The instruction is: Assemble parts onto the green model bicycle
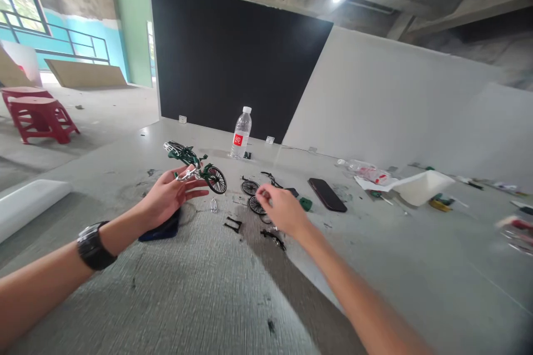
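My left hand (164, 197) holds up a small model bicycle (189, 156), dark green and silver, tilted, with one black spoked wheel (216, 180) toward the right. My right hand (285, 209) is low over the table, its fingers curled into a pinch; whatever they grip is hidden. Beside those fingertips lie two loose black spoked wheels, a farther one (250, 187) and a nearer one (255, 206). Between the hands are a silver rack-like piece (214, 205) and a black H-shaped piece (233, 226). A slim black-and-silver part (273, 239) lies below my right hand.
Behind the parts stands a clear water bottle (241, 136). A black phone (327, 194) and a green piece (306, 203) lie right of my right hand. Farther right are a bottle on its side (368, 171) and a white container (425, 187). Under my left wrist is a dark blue object (160, 230).
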`<action>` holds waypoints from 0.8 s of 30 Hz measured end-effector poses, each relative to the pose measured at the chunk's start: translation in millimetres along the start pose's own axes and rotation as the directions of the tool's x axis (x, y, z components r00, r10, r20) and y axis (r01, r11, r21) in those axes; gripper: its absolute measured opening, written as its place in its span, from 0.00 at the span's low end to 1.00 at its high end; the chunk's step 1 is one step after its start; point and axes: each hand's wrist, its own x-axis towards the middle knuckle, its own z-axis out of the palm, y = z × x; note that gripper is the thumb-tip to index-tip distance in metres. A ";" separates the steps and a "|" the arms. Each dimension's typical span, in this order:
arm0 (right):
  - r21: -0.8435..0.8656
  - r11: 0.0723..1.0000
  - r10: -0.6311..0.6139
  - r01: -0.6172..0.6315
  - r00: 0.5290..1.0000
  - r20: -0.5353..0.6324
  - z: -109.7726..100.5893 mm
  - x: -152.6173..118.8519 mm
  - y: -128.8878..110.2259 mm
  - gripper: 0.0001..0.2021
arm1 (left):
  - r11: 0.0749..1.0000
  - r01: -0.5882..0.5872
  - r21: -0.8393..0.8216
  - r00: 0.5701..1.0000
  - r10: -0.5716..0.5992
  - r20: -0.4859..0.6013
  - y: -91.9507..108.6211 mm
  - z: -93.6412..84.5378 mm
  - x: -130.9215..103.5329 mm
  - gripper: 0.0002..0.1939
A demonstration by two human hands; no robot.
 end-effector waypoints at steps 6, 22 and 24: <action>-0.049 0.994 0.101 -0.101 0.995 0.016 -27.4 -22.5 79.0 0.06 | 0.991 0.128 0.025 0.991 -0.128 -0.029 -13.0 10.0 -13.4 0.08; 0.025 1.000 -0.020 0.015 0.972 0.233 -7.5 -29.4 62.6 0.04 | 0.970 0.211 0.124 0.974 -0.220 0.062 -28.8 15.8 -26.2 0.16; 0.007 1.000 -0.023 0.022 0.970 0.241 -6.6 -29.7 64.1 0.05 | 0.969 0.213 0.127 0.974 -0.221 0.055 -29.8 15.2 -26.2 0.17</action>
